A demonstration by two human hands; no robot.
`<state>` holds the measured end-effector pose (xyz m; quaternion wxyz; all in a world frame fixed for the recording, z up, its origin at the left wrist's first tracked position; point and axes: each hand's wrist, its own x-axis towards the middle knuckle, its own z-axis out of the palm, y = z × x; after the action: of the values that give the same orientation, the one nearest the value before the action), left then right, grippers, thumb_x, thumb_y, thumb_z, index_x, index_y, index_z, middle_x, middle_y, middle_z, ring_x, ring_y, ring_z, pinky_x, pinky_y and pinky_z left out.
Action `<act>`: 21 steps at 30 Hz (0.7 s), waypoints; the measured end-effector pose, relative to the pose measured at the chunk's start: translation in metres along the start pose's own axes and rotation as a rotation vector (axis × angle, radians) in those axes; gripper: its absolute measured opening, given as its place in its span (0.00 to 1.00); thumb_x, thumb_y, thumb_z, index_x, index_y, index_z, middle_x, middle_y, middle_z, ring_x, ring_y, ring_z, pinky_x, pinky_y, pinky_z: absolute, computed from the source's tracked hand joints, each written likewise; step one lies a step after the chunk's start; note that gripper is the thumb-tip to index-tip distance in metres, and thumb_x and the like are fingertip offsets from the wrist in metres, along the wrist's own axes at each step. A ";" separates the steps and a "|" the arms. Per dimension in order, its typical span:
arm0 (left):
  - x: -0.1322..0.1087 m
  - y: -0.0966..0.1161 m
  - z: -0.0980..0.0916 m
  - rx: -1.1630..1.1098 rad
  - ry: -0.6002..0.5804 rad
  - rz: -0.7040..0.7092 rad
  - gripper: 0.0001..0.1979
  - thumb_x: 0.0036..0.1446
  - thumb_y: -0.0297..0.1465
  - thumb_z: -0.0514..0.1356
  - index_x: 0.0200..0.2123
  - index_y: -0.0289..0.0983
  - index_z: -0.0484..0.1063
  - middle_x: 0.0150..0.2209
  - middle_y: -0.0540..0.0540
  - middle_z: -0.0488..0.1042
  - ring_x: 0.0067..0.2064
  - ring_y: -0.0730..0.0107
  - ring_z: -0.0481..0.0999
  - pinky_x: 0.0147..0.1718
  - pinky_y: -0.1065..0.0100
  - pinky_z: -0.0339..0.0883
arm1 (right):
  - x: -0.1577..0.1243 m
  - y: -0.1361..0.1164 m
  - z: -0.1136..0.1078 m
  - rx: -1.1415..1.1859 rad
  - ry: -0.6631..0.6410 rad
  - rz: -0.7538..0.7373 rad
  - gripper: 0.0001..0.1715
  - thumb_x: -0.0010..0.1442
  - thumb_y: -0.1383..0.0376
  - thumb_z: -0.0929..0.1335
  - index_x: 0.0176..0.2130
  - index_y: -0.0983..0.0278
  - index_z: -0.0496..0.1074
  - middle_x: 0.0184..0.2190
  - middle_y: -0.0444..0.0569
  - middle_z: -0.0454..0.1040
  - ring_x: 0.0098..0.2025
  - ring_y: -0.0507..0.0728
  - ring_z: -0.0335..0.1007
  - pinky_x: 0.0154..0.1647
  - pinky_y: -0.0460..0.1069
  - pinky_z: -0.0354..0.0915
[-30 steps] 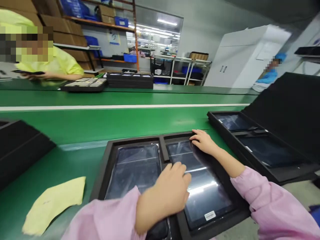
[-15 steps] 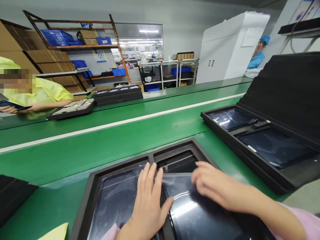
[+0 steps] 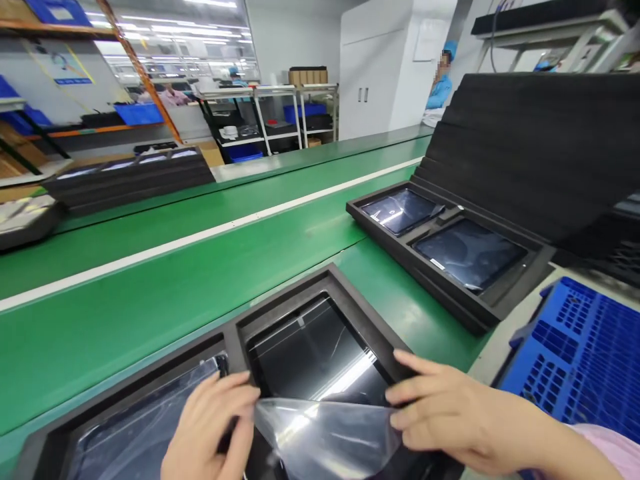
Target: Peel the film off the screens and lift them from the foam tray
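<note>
A dark flat screen (image 3: pixel 320 353) lies in the right compartment of a black foam tray (image 3: pixel 333 277). Over its near part a clear plastic film (image 3: pixel 327 433) is bent up from the glass. My left hand (image 3: pixel 213 427) pinches the film's left corner above the tray's divider. At the film's right edge, my right hand (image 3: pixel 445 410) has its lower fingers closed on it; its index finger points out over the tray wall, and its thumb is hidden. A second screen under film (image 3: pixel 145 423) fills the left compartment, partly behind my left hand.
Another foam tray (image 3: pixel 380 233) with two screens stands to the right, before a stack of black trays (image 3: pixel 530 147). A blue plastic crate (image 3: pixel 575 353) is at right. Across the green bench (image 3: pixel 280 233) sit more black trays (image 3: pixel 135 180). A person in blue (image 3: pixel 440 87) is far back.
The view has swung right. The film is now lifted and curled back, baring more of the screen. My left hand has gone from flat and spread to pinching the film's corner.
</note>
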<state>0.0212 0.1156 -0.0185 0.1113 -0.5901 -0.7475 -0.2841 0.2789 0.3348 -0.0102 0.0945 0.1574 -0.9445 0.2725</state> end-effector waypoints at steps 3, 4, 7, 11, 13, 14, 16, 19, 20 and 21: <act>0.017 -0.003 0.009 0.146 -0.054 -0.286 0.16 0.55 0.39 0.50 0.46 0.40 0.63 0.44 0.39 0.72 0.49 0.51 0.71 0.49 0.48 0.64 | 0.008 -0.010 -0.002 0.100 -0.135 -0.068 0.16 0.65 0.70 0.58 0.51 0.68 0.65 0.51 0.50 0.68 0.54 0.54 0.61 0.63 0.52 0.44; 0.024 -0.002 0.011 0.187 -0.081 -0.363 0.25 0.53 0.42 0.51 0.52 0.35 0.58 0.47 0.35 0.70 0.51 0.47 0.69 0.49 0.47 0.63 | 0.010 -0.010 -0.002 0.086 -0.140 -0.072 0.18 0.64 0.72 0.58 0.53 0.68 0.64 0.54 0.53 0.65 0.56 0.56 0.59 0.62 0.53 0.47; 0.042 0.005 0.016 0.325 -0.158 -0.487 0.44 0.51 0.47 0.51 0.60 0.21 0.39 0.55 0.23 0.60 0.57 0.39 0.59 0.52 0.41 0.56 | 0.018 -0.001 -0.003 0.010 -0.122 -0.051 0.27 0.58 0.79 0.58 0.55 0.65 0.64 0.60 0.60 0.53 0.59 0.64 0.52 0.55 0.59 0.57; 0.055 0.007 0.019 0.422 -0.358 -0.442 0.37 0.56 0.47 0.45 0.60 0.24 0.50 0.60 0.24 0.51 0.62 0.37 0.48 0.53 0.36 0.48 | 0.026 0.016 -0.012 0.243 -0.119 -0.063 0.26 0.57 0.82 0.55 0.50 0.70 0.67 0.58 0.61 0.57 0.56 0.58 0.58 0.50 0.51 0.63; 0.055 0.002 0.020 0.414 -0.422 -0.418 0.32 0.57 0.47 0.45 0.56 0.29 0.60 0.62 0.26 0.50 0.63 0.37 0.45 0.53 0.37 0.49 | 0.029 0.022 -0.018 0.320 -0.123 -0.051 0.25 0.58 0.82 0.53 0.46 0.71 0.70 0.56 0.60 0.61 0.54 0.54 0.61 0.51 0.48 0.62; 0.055 0.000 0.020 0.405 -0.436 -0.415 0.31 0.57 0.47 0.45 0.55 0.31 0.63 0.62 0.28 0.49 0.63 0.37 0.44 0.53 0.37 0.50 | 0.031 0.024 -0.021 0.277 -0.135 -0.031 0.26 0.58 0.82 0.53 0.47 0.70 0.70 0.55 0.59 0.62 0.55 0.54 0.61 0.52 0.49 0.61; 0.055 -0.003 0.021 0.387 -0.451 -0.417 0.30 0.56 0.48 0.46 0.54 0.34 0.65 0.62 0.28 0.48 0.63 0.36 0.44 0.53 0.37 0.50 | 0.036 0.026 -0.024 0.068 -0.159 0.024 0.26 0.59 0.82 0.55 0.49 0.68 0.69 0.56 0.60 0.59 0.57 0.58 0.56 0.54 0.54 0.59; 0.055 -0.005 0.021 0.381 -0.463 -0.422 0.33 0.55 0.50 0.45 0.55 0.32 0.63 0.62 0.28 0.47 0.63 0.36 0.43 0.53 0.37 0.50 | 0.044 0.030 -0.022 -0.200 -0.100 0.063 0.14 0.60 0.74 0.65 0.45 0.64 0.72 0.58 0.61 0.55 0.60 0.65 0.48 0.56 0.60 0.53; 0.056 -0.006 0.021 0.385 -0.459 -0.424 0.34 0.55 0.50 0.45 0.55 0.31 0.63 0.63 0.28 0.47 0.63 0.37 0.43 0.53 0.37 0.50 | 0.047 0.032 -0.020 -0.244 -0.047 0.069 0.08 0.58 0.70 0.68 0.40 0.64 0.74 0.57 0.59 0.56 0.60 0.65 0.48 0.56 0.60 0.53; 0.056 -0.006 0.022 0.391 -0.448 -0.426 0.34 0.55 0.50 0.45 0.55 0.31 0.63 0.63 0.29 0.47 0.63 0.38 0.43 0.53 0.37 0.50 | 0.050 0.035 -0.018 -0.270 0.011 0.079 0.03 0.57 0.67 0.70 0.35 0.64 0.74 0.56 0.58 0.58 0.59 0.65 0.49 0.56 0.60 0.52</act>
<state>0.0035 0.1729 -0.0098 -0.0062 -0.4363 -0.8996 -0.0163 0.2219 0.3599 0.0010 0.1092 0.1046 -0.9775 0.1474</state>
